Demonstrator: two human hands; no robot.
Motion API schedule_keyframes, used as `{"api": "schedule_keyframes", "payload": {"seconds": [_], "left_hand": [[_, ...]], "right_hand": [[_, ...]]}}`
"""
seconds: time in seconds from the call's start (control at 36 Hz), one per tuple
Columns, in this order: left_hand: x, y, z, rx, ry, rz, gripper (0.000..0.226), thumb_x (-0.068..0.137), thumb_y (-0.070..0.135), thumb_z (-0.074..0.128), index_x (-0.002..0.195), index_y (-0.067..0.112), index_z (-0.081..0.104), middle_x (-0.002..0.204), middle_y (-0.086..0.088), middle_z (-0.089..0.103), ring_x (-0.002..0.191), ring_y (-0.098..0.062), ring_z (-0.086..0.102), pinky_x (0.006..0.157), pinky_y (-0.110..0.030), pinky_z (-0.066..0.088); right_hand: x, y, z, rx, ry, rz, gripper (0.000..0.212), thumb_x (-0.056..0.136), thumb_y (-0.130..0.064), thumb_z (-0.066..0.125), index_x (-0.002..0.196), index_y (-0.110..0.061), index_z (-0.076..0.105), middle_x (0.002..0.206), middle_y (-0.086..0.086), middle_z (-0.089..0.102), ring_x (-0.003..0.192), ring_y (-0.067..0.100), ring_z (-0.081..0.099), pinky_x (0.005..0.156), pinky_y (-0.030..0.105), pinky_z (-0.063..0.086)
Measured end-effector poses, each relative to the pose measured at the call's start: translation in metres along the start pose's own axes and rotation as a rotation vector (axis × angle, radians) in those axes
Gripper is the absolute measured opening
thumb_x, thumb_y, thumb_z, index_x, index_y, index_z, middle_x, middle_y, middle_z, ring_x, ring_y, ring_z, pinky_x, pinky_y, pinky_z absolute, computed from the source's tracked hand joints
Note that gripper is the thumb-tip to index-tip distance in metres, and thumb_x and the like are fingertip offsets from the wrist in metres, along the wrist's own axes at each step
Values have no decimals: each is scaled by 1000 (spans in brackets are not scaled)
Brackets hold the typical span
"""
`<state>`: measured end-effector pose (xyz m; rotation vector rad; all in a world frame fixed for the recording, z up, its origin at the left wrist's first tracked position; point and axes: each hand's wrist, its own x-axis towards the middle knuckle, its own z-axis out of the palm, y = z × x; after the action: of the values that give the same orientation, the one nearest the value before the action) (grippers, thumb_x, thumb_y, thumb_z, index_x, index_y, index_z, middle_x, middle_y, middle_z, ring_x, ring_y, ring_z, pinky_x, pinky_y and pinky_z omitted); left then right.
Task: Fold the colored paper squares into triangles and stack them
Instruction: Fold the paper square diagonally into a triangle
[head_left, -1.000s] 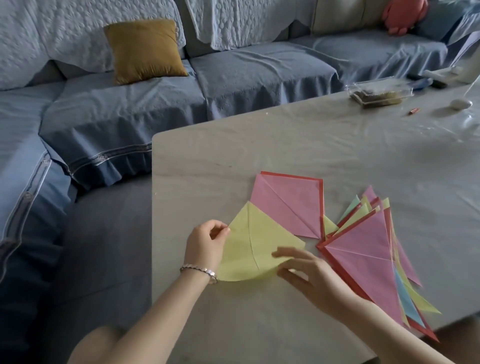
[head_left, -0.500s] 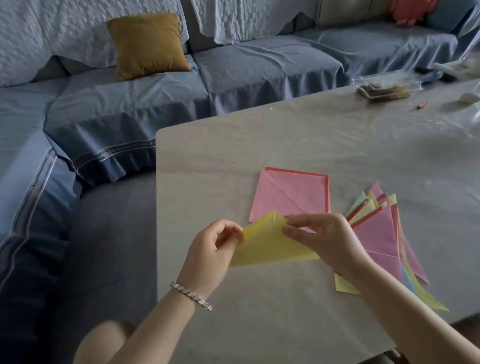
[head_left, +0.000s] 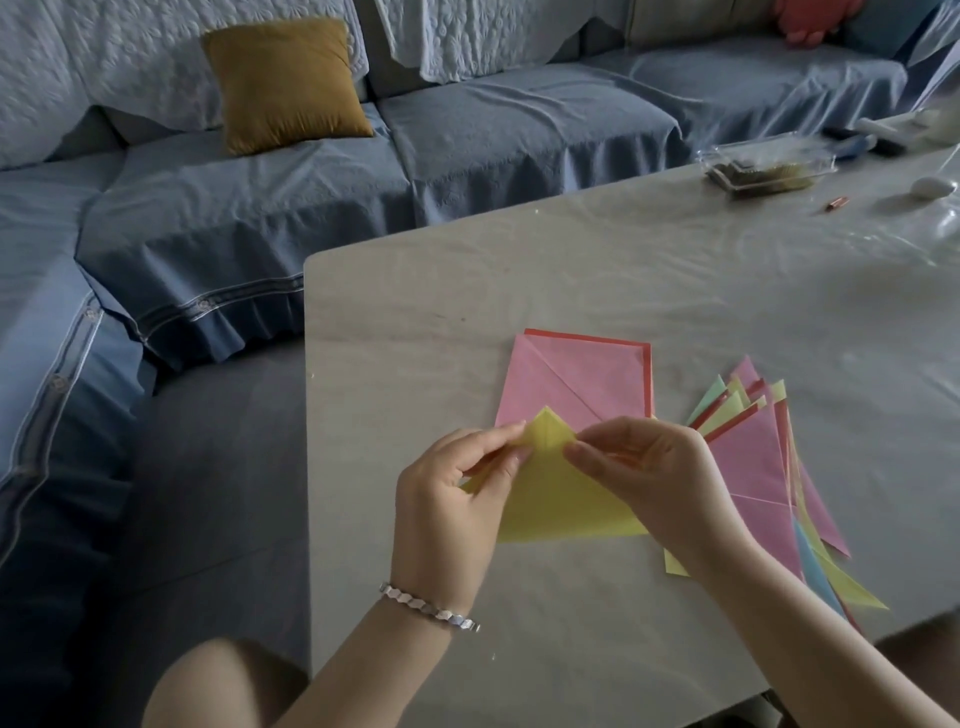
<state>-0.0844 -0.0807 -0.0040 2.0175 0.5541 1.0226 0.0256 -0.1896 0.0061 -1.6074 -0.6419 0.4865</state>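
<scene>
A yellow paper (head_left: 558, 499) is folded over into a triangle, its tip pointing away from me. My left hand (head_left: 452, 499) pinches the left side of that tip, and my right hand (head_left: 654, 478) pinches the right side. Behind the yellow paper lies a pink square (head_left: 582, 382) with a diagonal crease, on top of a red sheet. To the right, a fanned stack of folded triangles (head_left: 753, 467) in pink, red, yellow, green and blue lies on the table, partly hidden by my right wrist.
The pale table (head_left: 519, 275) has its left edge beside a blue sofa (head_left: 234, 218) with a mustard cushion (head_left: 285, 83). A clear plastic box (head_left: 769, 166), a small orange item (head_left: 836, 203) and a white object (head_left: 932, 187) sit at the far right.
The yellow square lay flat under both hands; it has since been lifted and folded in half, and both hands now pinch the joined corners at the top.
</scene>
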Motion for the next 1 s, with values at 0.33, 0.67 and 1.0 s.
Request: {"api": "schedule_keyframes", "payload": {"seconds": [0.33,0.67,1.0], "left_hand": [[-2,7,-1,-38,0,-39,25,72,15,66,95,26,70,81,23,65,74,6,63,69,-5,44],[-3,7,-2,-36,-8,-63,28,73,18,66,98,30,69,79,25,65,74,6,63,69,-5,44],[0,8,-10,33,-194,-150,40,73,10,75,84,46,62,71,24,66,67,2,62,67,-5,45]], "right_hand": [[-10,-8,3,42,61,-72,25,73,-5,73,73,-30,69,64,-15,68,59,-3,59,62,5,43],[-12,-11,3,12,69,-78,29,71,-2,73,69,-30,69,63,-22,67,60,-8,61,62,3,43],[-4,-7,-6,-205,-171,-51,23,73,-13,75,71,-36,71,73,-20,70,71,-7,62,69,4,41]]}}
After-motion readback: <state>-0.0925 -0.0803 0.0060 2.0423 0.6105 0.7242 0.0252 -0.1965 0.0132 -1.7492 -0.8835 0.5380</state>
